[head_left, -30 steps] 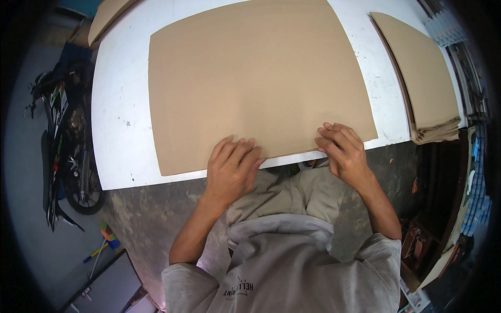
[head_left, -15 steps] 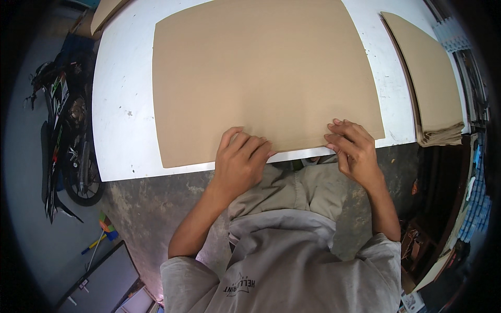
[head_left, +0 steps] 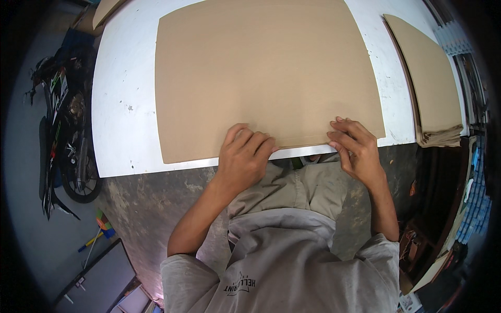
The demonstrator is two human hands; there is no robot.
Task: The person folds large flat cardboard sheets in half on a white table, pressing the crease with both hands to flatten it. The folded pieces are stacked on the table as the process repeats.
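Note:
A large brown cardboard sheet [head_left: 266, 73] lies flat on a white table [head_left: 125, 141], its near edge close to the table's front edge. My left hand [head_left: 244, 154] grips that near edge left of its middle, fingers curled on top and the thumb at the rim. Farther right along the same edge, my right hand [head_left: 356, 148] pinches the sheet between thumb and bent fingers. Between the two hands the edge runs nearly straight, with a faint line along it. What lies under the fingertips is hidden.
At the right end of the table sits a stack of brown sheets [head_left: 430, 83]. Another brown piece [head_left: 106, 11] shows at the far left corner. A motorcycle [head_left: 73, 125] stands left of the table. Blue-and-white bundles [head_left: 475, 208] are at the right.
Both hands keep their places on the near edge, with only a slight shift of the fingers. The whole view has moved a little; the sheet still lies flat.

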